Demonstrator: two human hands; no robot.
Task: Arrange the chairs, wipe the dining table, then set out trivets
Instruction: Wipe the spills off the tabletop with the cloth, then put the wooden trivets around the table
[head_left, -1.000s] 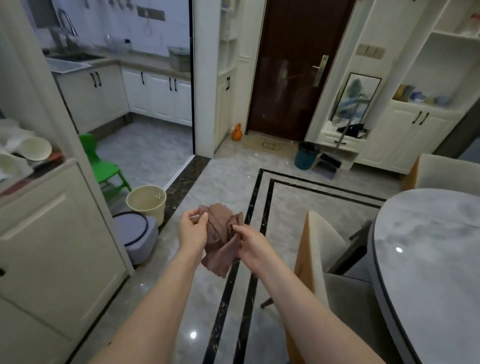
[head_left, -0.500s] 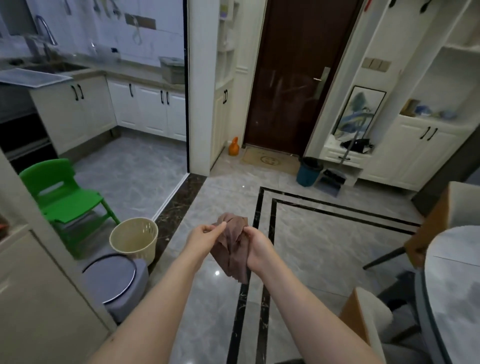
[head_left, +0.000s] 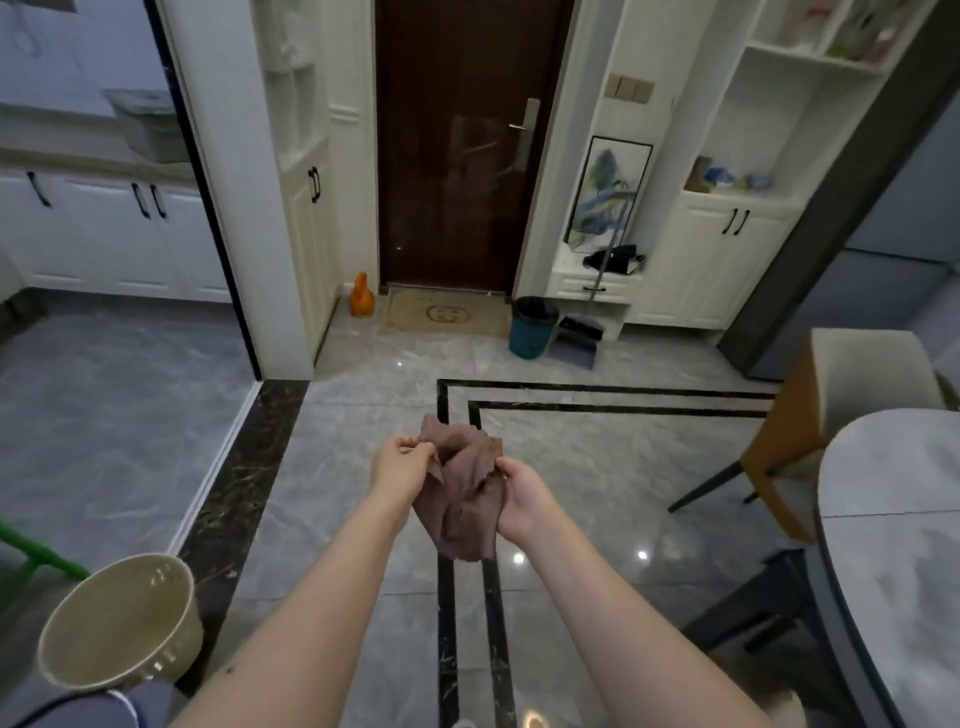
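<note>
A crumpled brown cloth (head_left: 462, 493) hangs in front of me over the tiled floor. My left hand (head_left: 402, 465) pinches its upper left edge and my right hand (head_left: 522, 493) grips its right side. The grey marble dining table (head_left: 898, 545) curves in at the right edge of the view. A chair with an orange-brown back and pale cushion (head_left: 831, 410) stands just beyond the table, angled away from it. No trivets are in sight.
A beige perforated bin (head_left: 122, 623) stands at lower left, with a green chair leg (head_left: 36, 556) behind it. Ahead are a dark door (head_left: 457, 145), an orange bottle (head_left: 361, 296), a teal bin (head_left: 532, 327) and white cabinets (head_left: 722, 260). The kitchen opens on the left.
The view has turned right and moved forward: the green chair and bin slid to the lower left, and the table came further into view. Both hands keep working the cloth.
</note>
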